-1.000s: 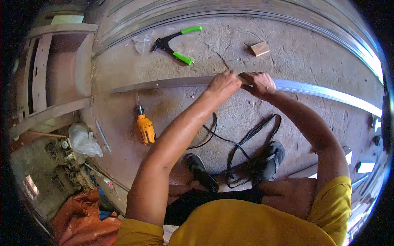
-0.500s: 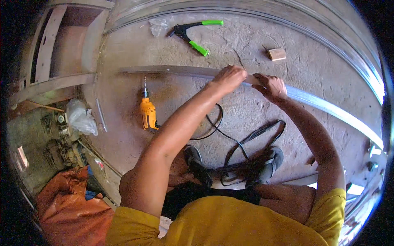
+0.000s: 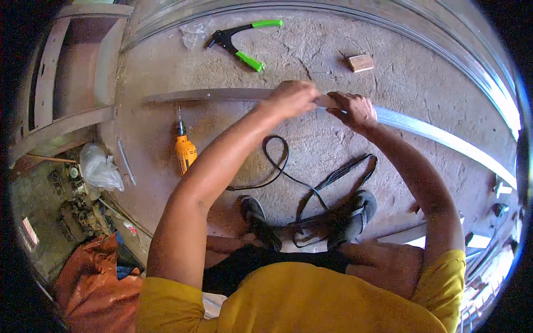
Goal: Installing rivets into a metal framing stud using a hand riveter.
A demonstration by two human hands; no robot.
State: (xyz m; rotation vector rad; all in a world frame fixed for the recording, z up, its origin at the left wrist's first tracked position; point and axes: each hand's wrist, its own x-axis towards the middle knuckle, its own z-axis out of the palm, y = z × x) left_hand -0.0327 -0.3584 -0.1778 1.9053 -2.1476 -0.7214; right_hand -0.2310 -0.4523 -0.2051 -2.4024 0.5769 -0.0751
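Note:
A long metal bar (image 3: 438, 129) crosses the floor in front of me, greyish-brown on the left and shiny silver on the right; the wide lens bends it. My right hand (image 3: 356, 112) is closed around the bar near its middle. Just to the left, my left hand (image 3: 294, 99) is curled closed over the bar, slightly blurred; what its fingers hold is hidden. An orange power drill (image 3: 186, 151) lies left of my left forearm, its bit pointing at the bar. Beyond the bar lies a black hand riveter (image 3: 225, 40) with green handles.
A small wooden block (image 3: 361, 62) and a clear plastic bag (image 3: 193, 35) lie on the far floor. A black cord (image 3: 286, 173) loops by my feet. Wooden framing (image 3: 78, 123), another plastic bag (image 3: 101, 168) and an orange-brown tarp (image 3: 94, 277) are at left.
The floor and everything on it appear shifted left in the view. My left hand has moved a little and is now blurred. My right hand keeps hold of the bar.

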